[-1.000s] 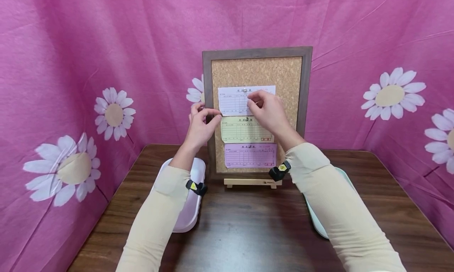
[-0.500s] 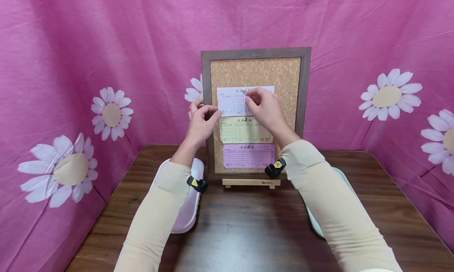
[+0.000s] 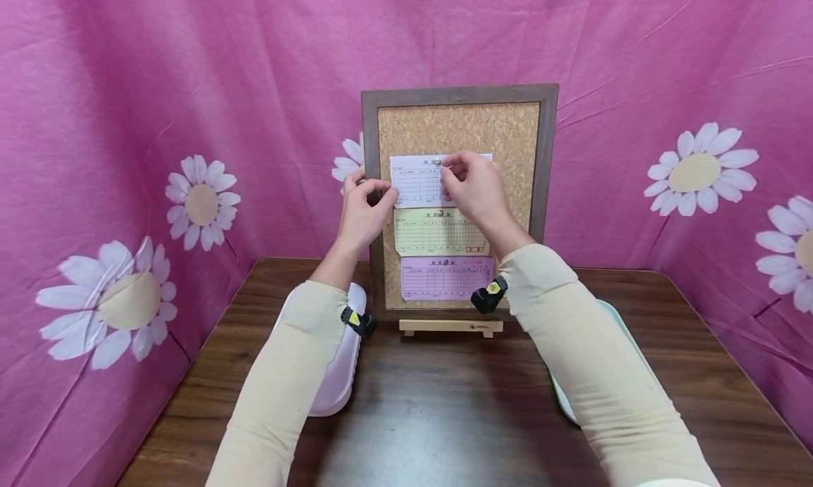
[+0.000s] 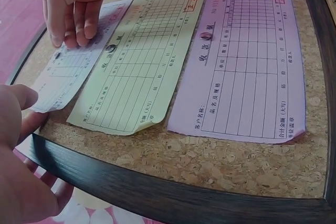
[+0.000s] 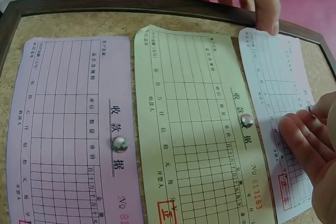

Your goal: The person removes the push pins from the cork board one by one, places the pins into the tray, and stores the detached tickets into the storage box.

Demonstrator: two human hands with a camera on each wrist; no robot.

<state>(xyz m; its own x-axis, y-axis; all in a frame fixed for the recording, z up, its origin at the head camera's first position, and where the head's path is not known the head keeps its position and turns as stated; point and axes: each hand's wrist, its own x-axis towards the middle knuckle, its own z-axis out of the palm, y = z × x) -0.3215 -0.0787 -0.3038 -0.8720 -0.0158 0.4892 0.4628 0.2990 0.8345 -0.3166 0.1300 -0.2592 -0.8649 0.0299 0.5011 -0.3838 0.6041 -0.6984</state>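
Three printed receipt slips are pinned one above another on a framed corkboard [image 3: 457, 130]: white [image 3: 413, 183], yellow [image 3: 438, 233] and purple [image 3: 435, 279]. My left hand [image 3: 360, 215] is at the white slip's left edge, thumb and index finger close around its border. Its other fingers lie behind the board's frame in the left wrist view. My right hand [image 3: 479, 190] is over the white slip's right half, fingertips right at its silver pushpin [image 3: 437, 162], which shows just beside them. Silver pins also hold the yellow slip, with its pushpin [image 5: 246, 120], and the purple slip, with its pushpin [image 5: 119, 144].
A small wooden easel [image 3: 451, 327] supports the board on the dark wooden table [image 3: 406, 402]. A pale pink tray [image 3: 333, 392] lies under my left forearm. A pale green tray [image 3: 565, 399] is partly hidden by my right forearm. A pink flowered cloth [image 3: 292, 63] hangs behind.
My right hand has risen slightly, bringing its fingertips beside the white slip's pin. My left hand has moved a little up along the white slip's left edge. The slips stay in place.
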